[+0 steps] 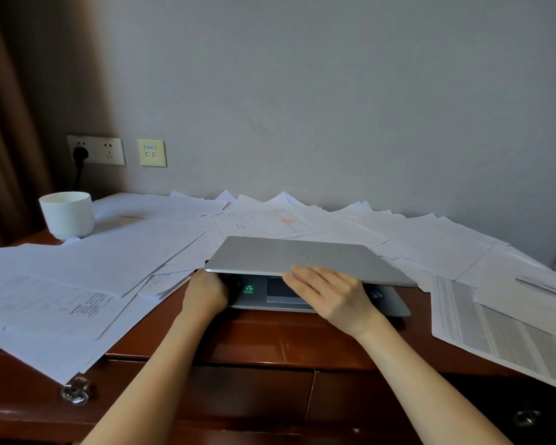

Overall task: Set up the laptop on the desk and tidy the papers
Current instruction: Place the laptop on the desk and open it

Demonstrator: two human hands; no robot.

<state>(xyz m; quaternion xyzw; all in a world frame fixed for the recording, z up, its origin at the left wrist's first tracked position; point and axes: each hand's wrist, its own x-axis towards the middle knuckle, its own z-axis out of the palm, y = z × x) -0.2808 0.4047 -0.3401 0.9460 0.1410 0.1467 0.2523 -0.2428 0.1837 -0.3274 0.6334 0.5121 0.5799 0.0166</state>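
While the left hand (pixel 206 293) grips the base (pixel 394 305), the right hand (pixel 333 295) pinches the silver lid (pixel 270 255).

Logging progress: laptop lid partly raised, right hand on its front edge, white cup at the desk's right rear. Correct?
No: the head view shows the white cup at the left rear of the desk. The laptop lid is partly raised, the right hand on its front edge.

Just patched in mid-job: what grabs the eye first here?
The silver laptop, front and centre on the desk, is barely open. The right hand holds its lid up by the front edge, and the left hand sits at the base's left corner. Loose papers sprawl all around it, and a white cup stands at the back left.
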